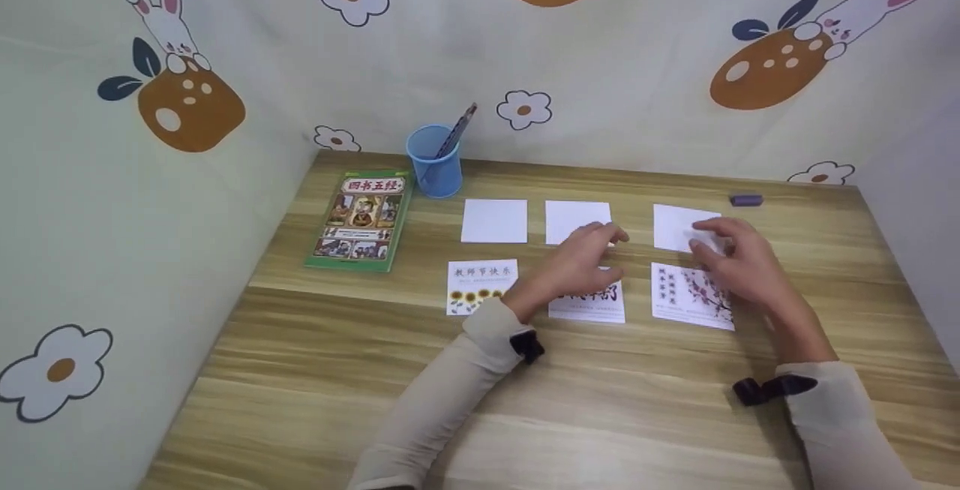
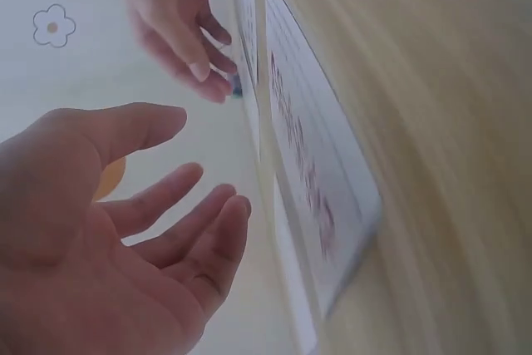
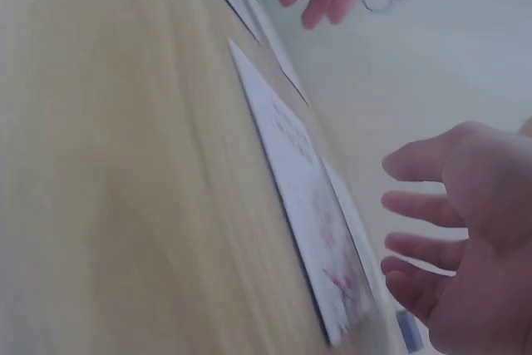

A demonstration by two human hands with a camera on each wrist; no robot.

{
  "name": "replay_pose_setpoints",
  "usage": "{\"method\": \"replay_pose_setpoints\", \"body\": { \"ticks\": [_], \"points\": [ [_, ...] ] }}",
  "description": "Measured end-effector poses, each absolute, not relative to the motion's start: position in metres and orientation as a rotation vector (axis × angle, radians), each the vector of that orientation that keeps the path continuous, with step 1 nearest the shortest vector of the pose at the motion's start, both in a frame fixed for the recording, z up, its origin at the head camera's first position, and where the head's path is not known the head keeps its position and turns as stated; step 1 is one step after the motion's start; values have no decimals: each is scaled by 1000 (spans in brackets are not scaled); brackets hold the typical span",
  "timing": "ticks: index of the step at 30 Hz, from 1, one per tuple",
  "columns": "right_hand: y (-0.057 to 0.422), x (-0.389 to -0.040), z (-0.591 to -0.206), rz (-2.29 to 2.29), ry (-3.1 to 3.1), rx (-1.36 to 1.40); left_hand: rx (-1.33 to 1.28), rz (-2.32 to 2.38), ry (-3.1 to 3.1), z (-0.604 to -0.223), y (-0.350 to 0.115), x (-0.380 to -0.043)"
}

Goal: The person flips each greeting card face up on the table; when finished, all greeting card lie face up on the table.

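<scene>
Two hands (image 1: 574,261) (image 1: 744,265), fingers (image 3: 424,206) loosely spread, over three printed cards (image 1: 482,280), three white cards (image 1: 494,221); one cup (image 1: 441,176).

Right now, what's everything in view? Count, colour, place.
blank cards: 3, white, back row
printed cards: 3, white, front row
book: 1, green-edged, table's left
cup: 1, blue, beside book
pencils: count unclear, dark, in cup
small block: 1, purple, back right
table: 1, wood-brown, underneath
backdrop: 1, pale, around table
sleeves: 2, beige, on arms
wrist straps: 2, black, at cuffs
left hand: 1, above middle cards
right hand: 1, above right cards
</scene>
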State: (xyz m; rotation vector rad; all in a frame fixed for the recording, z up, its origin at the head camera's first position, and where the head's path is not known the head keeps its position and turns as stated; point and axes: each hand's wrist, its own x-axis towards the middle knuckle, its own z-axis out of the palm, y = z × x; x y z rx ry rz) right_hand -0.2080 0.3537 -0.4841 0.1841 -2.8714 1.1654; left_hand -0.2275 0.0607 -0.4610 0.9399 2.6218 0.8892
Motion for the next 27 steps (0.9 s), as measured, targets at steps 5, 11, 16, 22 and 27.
{"method": "replay_pose_setpoints", "body": {
  "ticks": [5,11,16,22,27],
  "points": [
    [366,-212,-485,1083,-2925,81,823,999,2556,-466,93,-233],
    [371,-213,-492,1063,-2945,97,762,1093,2516,-470,123,-237],
    [367,-214,-494,1074,-2934,111,695,1119,2490,-471,134,-235],
    [362,-213,-494,1083,-2930,83,571,1260,2442,-473,138,-230],
    [361,-214,-496,1084,-2930,54,455,1403,2371,-474,141,-228]
  ]
}}
